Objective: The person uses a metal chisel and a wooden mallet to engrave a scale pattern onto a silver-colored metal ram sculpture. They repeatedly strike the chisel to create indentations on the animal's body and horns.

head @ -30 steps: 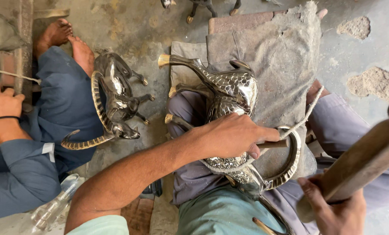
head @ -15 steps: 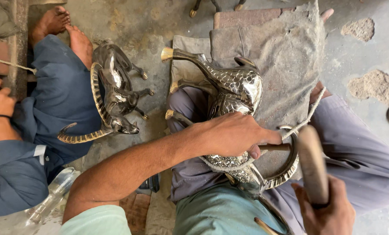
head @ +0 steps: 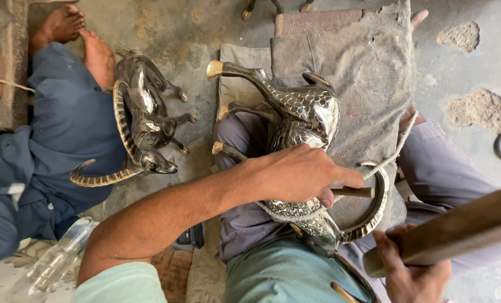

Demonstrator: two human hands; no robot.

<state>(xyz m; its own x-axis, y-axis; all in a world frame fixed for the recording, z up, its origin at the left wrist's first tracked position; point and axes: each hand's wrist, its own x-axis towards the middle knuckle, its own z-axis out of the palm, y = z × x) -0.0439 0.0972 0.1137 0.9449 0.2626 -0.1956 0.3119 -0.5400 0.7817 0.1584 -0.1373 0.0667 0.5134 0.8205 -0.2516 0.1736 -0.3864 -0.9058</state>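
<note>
Lying under the left hand (head: pixel 298 174), the metal figure (head: pixel 306 120) fills the lap.

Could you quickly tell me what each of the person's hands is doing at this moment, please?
Left hand: closed around a short metal punch on the metal animal figure.
Right hand: closed on a wooden mallet.

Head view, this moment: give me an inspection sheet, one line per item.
Surface: dusty concrete floor; grey cloth over the lap.
Job's things: metal antelope figure on the lap; punch; wooden mallet.
Clutter: plastic bottle, sand patches.
Grippers: left hand grips the punch on the figure; right hand holds the mallet raised.
Cables: cord around the figure.
Surroundings: second antelope figure beside a co-worker in blue.
</note>
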